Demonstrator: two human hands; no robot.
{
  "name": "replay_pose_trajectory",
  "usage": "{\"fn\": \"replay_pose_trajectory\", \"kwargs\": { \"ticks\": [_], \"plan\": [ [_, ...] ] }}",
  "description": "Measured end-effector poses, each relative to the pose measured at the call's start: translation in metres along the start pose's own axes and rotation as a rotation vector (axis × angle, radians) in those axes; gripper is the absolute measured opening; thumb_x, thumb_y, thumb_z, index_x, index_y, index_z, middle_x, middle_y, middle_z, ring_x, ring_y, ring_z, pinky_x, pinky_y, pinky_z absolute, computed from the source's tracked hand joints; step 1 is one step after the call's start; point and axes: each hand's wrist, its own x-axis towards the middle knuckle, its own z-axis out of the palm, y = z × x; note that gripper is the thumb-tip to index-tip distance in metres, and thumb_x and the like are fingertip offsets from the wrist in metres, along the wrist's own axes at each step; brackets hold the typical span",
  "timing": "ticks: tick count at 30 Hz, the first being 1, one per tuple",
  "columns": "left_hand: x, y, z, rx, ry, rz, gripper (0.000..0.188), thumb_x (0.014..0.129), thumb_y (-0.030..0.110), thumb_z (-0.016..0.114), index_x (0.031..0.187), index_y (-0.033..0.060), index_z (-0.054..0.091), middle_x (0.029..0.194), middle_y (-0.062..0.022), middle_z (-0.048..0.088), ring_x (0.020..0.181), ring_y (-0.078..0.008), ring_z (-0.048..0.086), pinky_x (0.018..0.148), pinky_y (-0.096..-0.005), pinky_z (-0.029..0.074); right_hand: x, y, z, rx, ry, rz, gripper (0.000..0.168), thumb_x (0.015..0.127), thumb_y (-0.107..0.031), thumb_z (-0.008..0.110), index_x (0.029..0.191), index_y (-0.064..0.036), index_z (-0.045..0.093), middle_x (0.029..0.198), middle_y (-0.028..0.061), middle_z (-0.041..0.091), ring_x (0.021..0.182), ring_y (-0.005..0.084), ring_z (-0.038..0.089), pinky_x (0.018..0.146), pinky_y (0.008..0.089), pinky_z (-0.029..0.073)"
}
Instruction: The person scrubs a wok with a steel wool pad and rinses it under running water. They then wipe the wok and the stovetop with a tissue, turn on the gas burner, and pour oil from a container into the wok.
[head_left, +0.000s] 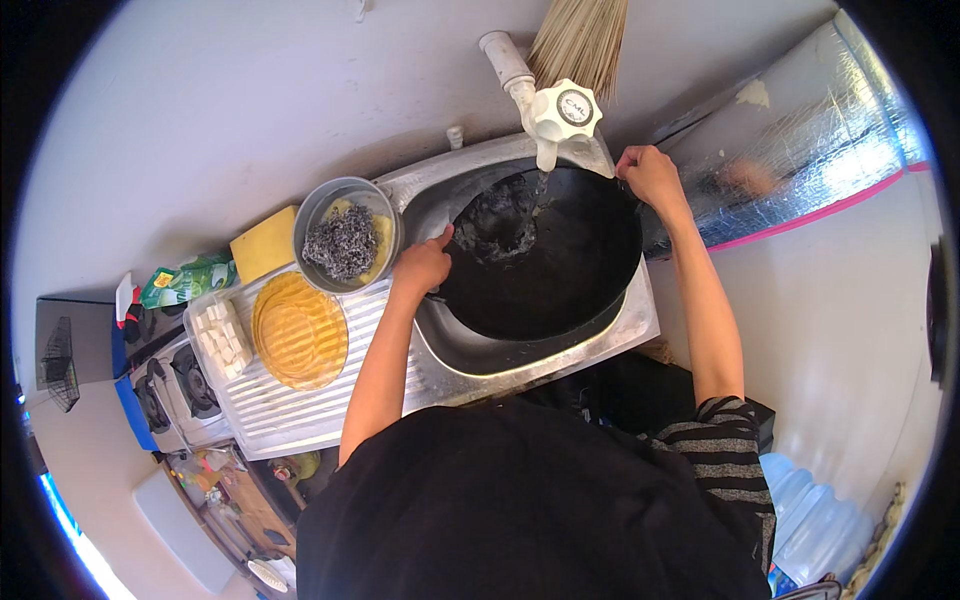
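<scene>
A large black wok (570, 277) rests tilted in the stainless steel sink (480, 364), under a white plastic faucet (547, 154). Water runs from the spout into it, and a rippling pool gathers at its upper left. My left hand (424, 266) grips the wok's left side, index finger stretched along the rim. At the upper right, my right hand (651, 178) pinches the opposite side; the fingers mostly hide what they hold there. Just left of my left hand stands a grey bowl (300, 255) with a dark, curly scouring pad (341, 244) and a yellow sponge (384, 236).
On the ribbed drainboard (300, 420) lie amber glass plates (300, 330) and a clear container of white blocks (220, 341). Behind are a yellow block (264, 244) and a green pouch (191, 281). A gas stove (180, 390) is left, a broom (581, 45) above, silver foil sheeting (795, 142) right.
</scene>
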Motion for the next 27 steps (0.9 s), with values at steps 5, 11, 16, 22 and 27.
{"fn": "replay_pose_trajectory", "kwargs": {
  "ticks": [5, 11, 16, 22, 27],
  "plan": [
    [-0.017, 0.002, -0.005, 0.005, 0.001, 0.001, 0.059, 0.085, 0.02, 0.046, 0.142, 0.0332, 0.039, 0.108, -0.0206, 0.065, 0.102, -0.0376, 0.062, 0.091, -0.0472, 0.047, -0.014, -0.002, -0.001, 0.036, -0.045, 0.055, 0.015, 0.071, -0.013, 0.059, 0.079, -0.008, 0.07, 0.079, 0.0186, 0.067, 0.083, 0.0368, 0.066, 0.078, 0.0428, 0.05],
    [-0.042, -0.005, 0.025, -0.018, -0.035, -0.015, 0.059, 0.088, 0.024, 0.048, 0.145, 0.0312, 0.033, 0.103, -0.0223, 0.066, 0.098, -0.0395, 0.063, 0.087, -0.049, 0.048, -0.021, -0.006, 0.007, 0.04, -0.109, 0.061, 0.014, 0.07, -0.013, 0.059, 0.077, -0.009, 0.071, 0.078, 0.0179, 0.068, 0.082, 0.0366, 0.066, 0.079, 0.0419, 0.051],
    [-0.076, 0.001, 0.048, -0.155, -0.045, -0.04, 0.061, 0.09, 0.024, 0.051, 0.147, 0.0239, 0.029, 0.098, -0.028, 0.063, 0.095, -0.045, 0.06, 0.085, -0.0513, 0.045, -0.018, -0.029, 0.001, -0.008, -0.149, -0.01, 0.013, 0.07, -0.013, 0.06, 0.077, -0.009, 0.071, 0.08, 0.0176, 0.068, 0.082, 0.0358, 0.066, 0.079, 0.0416, 0.051],
    [-0.112, 0.002, 0.051, -0.166, -0.084, -0.071, 0.063, 0.091, 0.023, 0.048, 0.148, 0.0135, 0.024, 0.096, -0.0267, 0.065, 0.092, -0.0433, 0.062, 0.083, -0.0512, 0.047, -0.008, -0.045, 0.015, -0.022, -0.169, -0.127, 0.011, 0.07, -0.014, 0.063, 0.075, -0.008, 0.071, 0.08, 0.0165, 0.068, 0.081, 0.0345, 0.066, 0.077, 0.0409, 0.051],
    [-0.138, -0.012, 0.05, -0.18, -0.065, -0.088, 0.063, 0.091, 0.024, 0.047, 0.148, 0.0105, 0.025, 0.094, -0.0278, 0.064, 0.089, -0.0442, 0.062, 0.082, -0.0502, 0.047, -0.006, -0.057, 0.034, -0.009, -0.216, -0.191, 0.011, 0.071, -0.014, 0.063, 0.076, -0.009, 0.071, 0.079, 0.0152, 0.068, 0.079, 0.0329, 0.066, 0.074, 0.0404, 0.051]
  ]
}}
